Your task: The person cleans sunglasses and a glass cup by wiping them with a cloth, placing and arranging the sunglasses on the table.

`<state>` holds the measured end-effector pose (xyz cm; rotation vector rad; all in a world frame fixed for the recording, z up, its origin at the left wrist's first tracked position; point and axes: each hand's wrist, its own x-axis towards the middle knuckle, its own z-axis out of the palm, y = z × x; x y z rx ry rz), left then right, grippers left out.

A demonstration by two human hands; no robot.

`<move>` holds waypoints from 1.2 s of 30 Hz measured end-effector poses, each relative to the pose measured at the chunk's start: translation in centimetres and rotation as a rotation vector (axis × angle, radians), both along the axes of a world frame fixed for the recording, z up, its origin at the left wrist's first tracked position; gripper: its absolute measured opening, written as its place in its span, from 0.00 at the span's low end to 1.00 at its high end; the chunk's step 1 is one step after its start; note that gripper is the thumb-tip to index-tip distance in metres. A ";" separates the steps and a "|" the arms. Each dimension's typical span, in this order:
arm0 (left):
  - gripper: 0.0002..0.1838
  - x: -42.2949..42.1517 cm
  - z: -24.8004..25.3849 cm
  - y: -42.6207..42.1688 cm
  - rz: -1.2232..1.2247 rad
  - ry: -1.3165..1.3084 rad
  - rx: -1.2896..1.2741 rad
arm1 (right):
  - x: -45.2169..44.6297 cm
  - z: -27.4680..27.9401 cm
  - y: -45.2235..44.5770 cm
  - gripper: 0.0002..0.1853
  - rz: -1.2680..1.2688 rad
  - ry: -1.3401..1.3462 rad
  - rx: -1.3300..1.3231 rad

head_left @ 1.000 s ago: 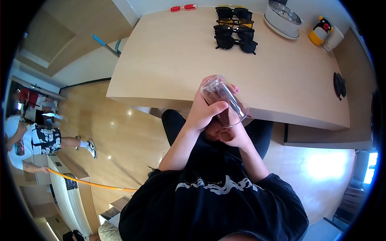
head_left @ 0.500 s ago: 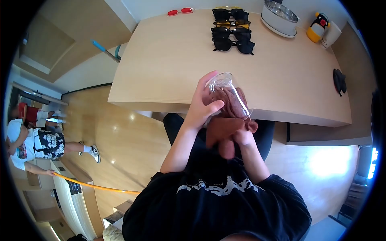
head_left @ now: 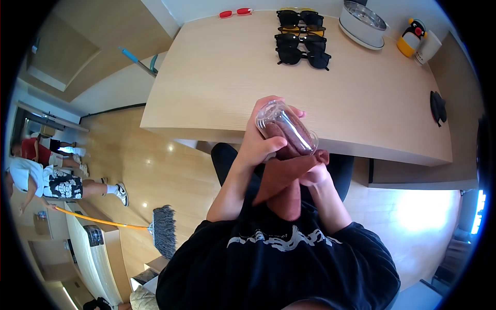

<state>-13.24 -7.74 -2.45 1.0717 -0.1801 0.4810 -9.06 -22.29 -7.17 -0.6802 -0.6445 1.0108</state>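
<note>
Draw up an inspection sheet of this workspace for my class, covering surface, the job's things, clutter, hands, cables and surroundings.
Surface: pale wood-look desk, its front edge near the hands.
Job's things: clear glass, tilted; brown cloth partly inside, the rest hanging out.
Clutter: row of sunglasses, red glasses, white bowl, penguin figure, white cup, dark item at the right.
Hands: left hand grips the glass; right hand holds the cloth.
Cables: nothing seen.
Surroundings: a person holding a grey mop.

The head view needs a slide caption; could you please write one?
Hands hold a clear cup and a brown cloth, partly inside it, at a table.
</note>
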 end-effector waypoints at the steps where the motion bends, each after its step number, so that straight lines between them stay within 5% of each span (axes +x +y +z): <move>1: 0.44 -0.1 0.3 0.2 -0.017 0.003 0.042 | -0.2 0.1 -0.3 0.38 0.148 0.400 0.097; 6: 0.49 -0.1 0.5 0.3 -0.048 0.035 0.067 | -0.3 -2.8 -0.3 0.34 0.200 0.627 0.062; 8: 0.51 -0.3 0.5 -0.2 0.064 0.134 0.001 | 0.1 -2.7 0.8 0.32 -0.441 -0.610 0.016; 9: 0.51 -0.4 0.3 -0.3 0.061 0.133 0.002 | -0.8 0.8 0.9 0.32 -0.497 -0.419 0.091; 11: 0.51 -0.7 -0.4 -0.3 0.085 0.119 -0.014 | 0.7 4.6 1.1 0.35 -0.417 -1.004 -0.339; 12: 0.48 -0.7 0.0 -0.7 0.062 0.113 -0.073 | 1.0 4.1 2.2 0.37 -0.514 -1.369 -0.305; 16: 0.44 -0.7 0.2 -0.1 0.060 0.223 -0.071 | -0.3 4.0 1.8 0.35 -0.274 -1.111 -0.429; 18: 0.42 -0.8 0.1 0.0 -0.002 0.189 -0.027 | -0.9 4.3 1.5 0.37 -0.219 -0.700 -0.253; 23: 0.44 -0.6 -0.6 0.2 0.015 0.068 0.015 | -1.5 0.9 0.6 0.40 -0.221 -0.419 0.069; 26: 0.45 -0.6 -0.3 0.5 -0.037 0.007 0.026 | -1.8 1.5 0.0 0.38 0.048 0.554 0.086; 29: 0.45 -0.5 0.2 1.0 -0.074 0.000 0.070 | -1.3 -0.3 -0.5 0.37 0.272 0.770 0.179; 31: 0.46 -0.4 0.1 1.0 -0.081 0.014 0.091 | -1.2 0.1 -0.2 0.36 0.154 0.742 -0.029; 34: 0.45 -0.6 -0.3 0.2 0.126 0.134 0.101 | -0.2 0.5 1.2 0.34 -0.455 -0.535 -0.023; 36: 0.42 -1.0 -0.2 -0.7 0.077 0.073 -0.070 | 0.2 2.7 1.8 0.33 -0.469 -0.774 -0.141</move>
